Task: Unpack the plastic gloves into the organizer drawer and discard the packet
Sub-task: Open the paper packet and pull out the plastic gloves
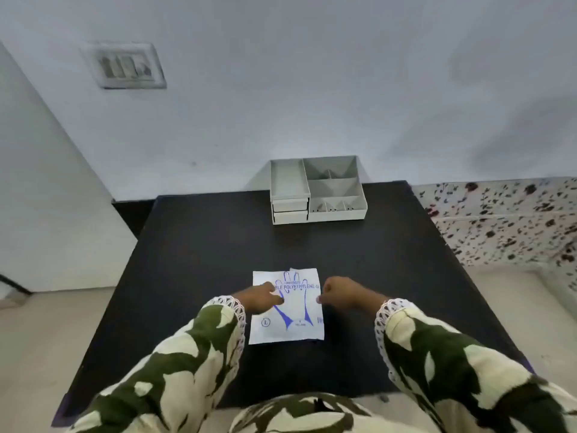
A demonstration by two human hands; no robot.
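A white packet of polyethylene gloves with a blue hand print lies flat on the black table, close to me. My left hand rests on the packet's left part, fingers curled down onto it. My right hand is at the packet's right edge, fingers curled, fingertips touching the edge. The grey organizer stands at the table's far edge, with two small drawers at its left front, both closed.
The organizer has open top compartments. A white wall rises behind the table, with a switch plate at upper left. A speckled floor shows at right, pale floor at left.
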